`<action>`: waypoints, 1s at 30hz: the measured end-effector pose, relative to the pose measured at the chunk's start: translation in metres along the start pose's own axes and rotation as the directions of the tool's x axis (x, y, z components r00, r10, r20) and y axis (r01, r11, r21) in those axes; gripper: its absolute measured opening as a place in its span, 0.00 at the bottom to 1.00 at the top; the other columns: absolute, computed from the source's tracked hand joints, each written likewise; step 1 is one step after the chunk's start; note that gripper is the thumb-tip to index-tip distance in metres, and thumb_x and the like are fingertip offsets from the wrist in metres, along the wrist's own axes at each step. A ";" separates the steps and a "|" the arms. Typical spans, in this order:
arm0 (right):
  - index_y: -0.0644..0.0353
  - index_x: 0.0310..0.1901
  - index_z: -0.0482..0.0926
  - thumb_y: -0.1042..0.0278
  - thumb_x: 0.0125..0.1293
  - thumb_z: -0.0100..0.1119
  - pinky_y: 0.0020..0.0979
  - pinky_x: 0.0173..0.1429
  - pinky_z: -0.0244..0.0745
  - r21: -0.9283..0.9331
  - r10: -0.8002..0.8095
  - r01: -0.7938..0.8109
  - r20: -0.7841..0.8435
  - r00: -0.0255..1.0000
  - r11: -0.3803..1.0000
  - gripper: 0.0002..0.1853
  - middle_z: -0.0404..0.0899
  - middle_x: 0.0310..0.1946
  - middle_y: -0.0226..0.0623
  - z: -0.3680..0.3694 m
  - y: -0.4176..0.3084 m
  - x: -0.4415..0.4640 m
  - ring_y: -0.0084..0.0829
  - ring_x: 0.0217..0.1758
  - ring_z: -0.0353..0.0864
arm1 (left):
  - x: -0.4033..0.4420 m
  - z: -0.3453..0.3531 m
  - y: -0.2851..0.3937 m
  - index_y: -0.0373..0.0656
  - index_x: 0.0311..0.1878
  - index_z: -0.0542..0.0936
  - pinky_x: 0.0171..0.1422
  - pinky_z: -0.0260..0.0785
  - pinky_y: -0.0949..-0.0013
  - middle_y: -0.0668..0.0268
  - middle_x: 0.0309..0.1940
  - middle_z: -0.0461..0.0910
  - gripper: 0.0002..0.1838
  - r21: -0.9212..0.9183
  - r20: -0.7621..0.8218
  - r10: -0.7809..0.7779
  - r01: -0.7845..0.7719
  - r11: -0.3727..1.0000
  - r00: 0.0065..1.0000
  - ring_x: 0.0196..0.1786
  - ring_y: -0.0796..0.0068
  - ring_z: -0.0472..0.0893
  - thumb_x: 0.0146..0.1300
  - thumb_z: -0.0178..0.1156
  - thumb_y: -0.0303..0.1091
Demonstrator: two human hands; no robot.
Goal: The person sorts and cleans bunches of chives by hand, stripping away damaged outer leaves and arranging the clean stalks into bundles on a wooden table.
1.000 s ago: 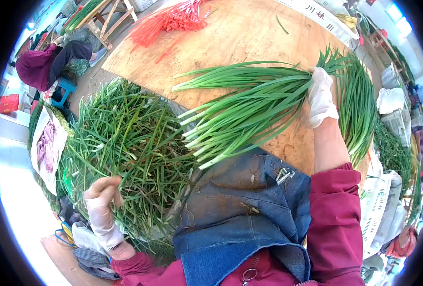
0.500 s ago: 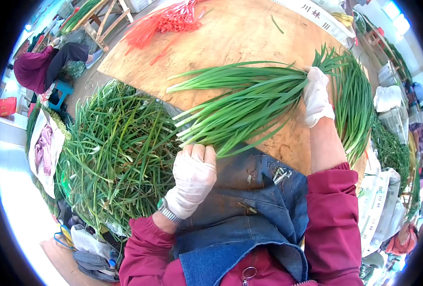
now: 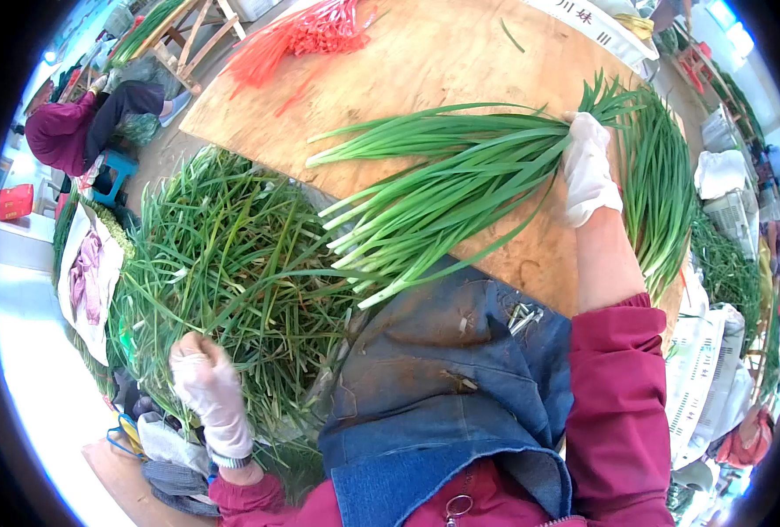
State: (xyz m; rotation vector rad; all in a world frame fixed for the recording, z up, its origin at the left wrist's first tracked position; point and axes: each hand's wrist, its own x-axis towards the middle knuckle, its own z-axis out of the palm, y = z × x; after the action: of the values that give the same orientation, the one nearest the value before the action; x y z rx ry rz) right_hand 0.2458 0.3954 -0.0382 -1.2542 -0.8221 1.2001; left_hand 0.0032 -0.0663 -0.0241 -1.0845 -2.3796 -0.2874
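A fanned bunch of garlic chives (image 3: 460, 184) is gripped near its leafy end by my gloved right hand (image 3: 590, 162), above the wooden table. Its pale cut ends point left and overhang the table edge. Under and beside my right wrist lies a second bunch of garlic chives (image 3: 658, 189). Away to the left, my gloved left hand (image 3: 201, 378) is over the heap of loose green leaves (image 3: 232, 255), slightly blurred. Its fingers are curled closed; whatever they may hold is not distinguishable.
The wooden table (image 3: 460, 70) carries a bundle of red ties (image 3: 320, 39) at its far left. Trimmed bits lie on my denim apron (image 3: 443, 378). A person in a maroon top (image 3: 61, 132) sits at the far left by a blue stool (image 3: 113, 176). White printed sacks (image 3: 702, 378) stand at right.
My left hand has left the pale ends of the chives and moved left and down over the leaf heap. The right hand keeps its grip on the bunch, almost unmoved.
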 end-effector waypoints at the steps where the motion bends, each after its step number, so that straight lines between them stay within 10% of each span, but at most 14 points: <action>1: 0.68 0.25 0.74 0.75 0.49 0.58 0.33 0.29 0.66 -0.046 -0.027 0.029 0.040 0.999 0.999 0.05 0.73 0.22 0.37 -0.006 0.005 0.006 0.30 0.23 0.71 | -0.003 -0.004 -0.013 0.38 0.35 0.73 0.37 0.68 0.61 0.57 0.29 0.72 0.09 0.180 0.069 -0.013 0.001 0.984 0.998 0.33 0.59 0.74 0.49 0.59 0.21; 6: 0.68 0.28 0.75 0.68 0.54 0.55 0.32 0.31 0.68 -0.088 -0.051 0.058 0.084 0.995 0.994 0.10 0.73 0.25 0.37 -0.006 0.000 -0.009 0.31 0.25 0.71 | 0.014 -0.018 0.079 0.39 0.45 0.75 0.45 0.67 0.60 0.57 0.39 0.74 0.17 -0.425 0.016 0.289 -0.255 0.869 0.957 0.40 0.59 0.74 0.50 0.64 0.26; 12: 0.65 0.23 0.75 0.63 0.54 0.56 0.31 0.32 0.66 -0.123 -0.155 0.179 0.179 0.972 0.976 0.12 0.73 0.21 0.33 -0.011 0.003 -0.008 0.27 0.24 0.69 | 0.033 0.015 0.164 0.36 0.47 0.75 0.40 0.68 0.64 0.59 0.36 0.76 0.21 -0.537 0.037 0.472 -0.380 0.753 0.881 0.36 0.63 0.75 0.49 0.66 0.28; 15: 0.66 0.24 0.75 0.63 0.54 0.56 0.31 0.33 0.66 -0.277 -0.122 0.162 0.156 0.980 0.947 0.12 0.74 0.22 0.34 -0.008 -0.005 -0.012 0.28 0.25 0.70 | 0.026 0.031 0.163 0.35 0.46 0.75 0.34 0.69 0.70 0.61 0.33 0.78 0.18 -0.851 0.128 0.266 -0.033 0.525 0.955 0.31 0.70 0.76 0.53 0.65 0.29; 16: 0.66 0.24 0.75 0.64 0.54 0.56 0.31 0.33 0.66 -0.293 -0.142 0.189 0.172 0.975 0.937 0.12 0.74 0.22 0.34 -0.009 -0.006 -0.016 0.28 0.25 0.70 | 0.023 0.025 0.166 0.33 0.44 0.76 0.29 0.68 0.75 0.61 0.30 0.79 0.13 -0.878 0.443 0.150 0.393 0.273 0.884 0.27 0.75 0.76 0.58 0.62 0.30; 19: 0.67 0.25 0.76 0.64 0.54 0.56 0.31 0.33 0.66 -0.205 -0.089 0.116 0.136 0.987 0.972 0.12 0.74 0.22 0.34 -0.005 -0.011 -0.024 0.28 0.25 0.70 | 0.044 0.001 0.163 0.32 0.42 0.77 0.28 0.67 0.75 0.62 0.28 0.78 0.13 -0.413 0.856 0.308 0.908 -0.072 0.414 0.25 0.75 0.75 0.61 0.59 0.34; 24: 0.67 0.26 0.75 0.65 0.54 0.55 0.31 0.34 0.66 -0.157 -0.142 0.168 0.168 0.976 0.973 0.11 0.73 0.23 0.35 -0.011 0.005 -0.003 0.29 0.25 0.70 | 0.038 0.013 0.167 0.34 0.38 0.75 0.24 0.63 0.74 0.64 0.23 0.75 0.13 -0.233 0.862 0.425 0.961 -0.148 0.275 0.20 0.77 0.72 0.63 0.55 0.37; 30: 0.67 0.27 0.75 0.64 0.55 0.55 0.31 0.35 0.67 -0.234 -0.169 0.201 0.150 0.974 0.951 0.12 0.73 0.25 0.36 -0.010 -0.007 -0.024 0.29 0.27 0.70 | 0.026 0.006 0.171 0.33 0.40 0.73 0.22 0.67 0.74 0.59 0.24 0.77 0.10 -0.338 0.879 0.323 0.936 -0.092 0.350 0.20 0.75 0.74 0.64 0.54 0.32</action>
State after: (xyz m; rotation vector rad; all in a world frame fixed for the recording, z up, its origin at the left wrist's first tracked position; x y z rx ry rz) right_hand 0.2510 0.3707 -0.0301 -1.2770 -1.1885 1.0564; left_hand 0.1155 0.0658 -0.0186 -0.7133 -3.2621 -2.8778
